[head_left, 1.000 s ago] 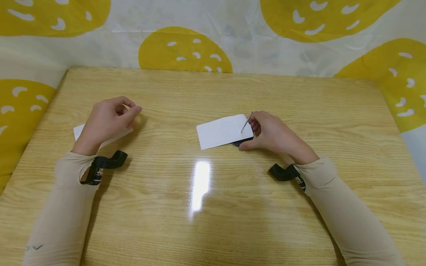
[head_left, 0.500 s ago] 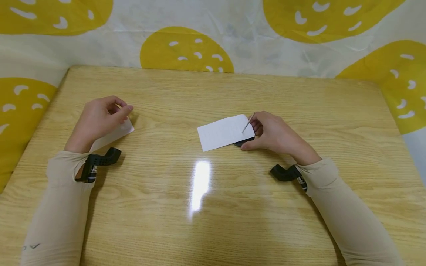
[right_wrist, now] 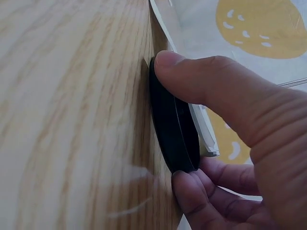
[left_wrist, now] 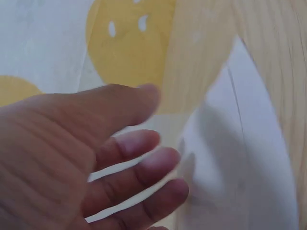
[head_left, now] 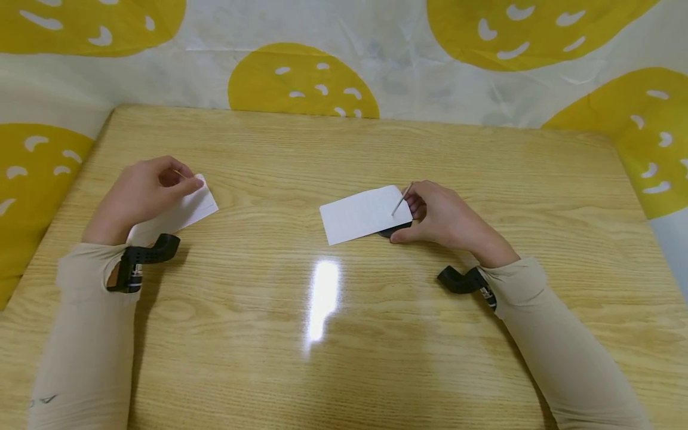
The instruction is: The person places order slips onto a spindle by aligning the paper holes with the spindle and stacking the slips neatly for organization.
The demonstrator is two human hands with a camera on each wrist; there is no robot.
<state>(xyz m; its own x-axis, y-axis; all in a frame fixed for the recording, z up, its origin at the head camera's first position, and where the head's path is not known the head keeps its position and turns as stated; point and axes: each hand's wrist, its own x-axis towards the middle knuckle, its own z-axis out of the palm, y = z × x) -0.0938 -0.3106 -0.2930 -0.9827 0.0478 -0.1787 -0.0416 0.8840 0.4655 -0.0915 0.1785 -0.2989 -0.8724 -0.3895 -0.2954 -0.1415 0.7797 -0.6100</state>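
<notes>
A receipt spike stands right of the table's middle, its thin metal rod (head_left: 400, 201) poking up through white paper slips (head_left: 362, 215). My right hand (head_left: 443, 215) grips its round black base (right_wrist: 168, 120) by the edge, thumb on one side and fingers on the other. On the left, more white paper (head_left: 193, 209) lies flat. My left hand (head_left: 137, 197) hovers over it with fingers loosely curled and hides part of it. In the left wrist view, the thumb and fingertips are apart, and the paper (left_wrist: 259, 158) lies just beyond them.
The wood-grain table (head_left: 258, 322) reaches back to a white cloth with yellow shapes (head_left: 301, 77). A bright light reflection falls on the table in front of the spiked slips. Black camera mounts sit on both wrists.
My left hand has moved left over the left-hand paper, uncovering more of its right end. The right hand, the spike and its slips have stayed in place.
</notes>
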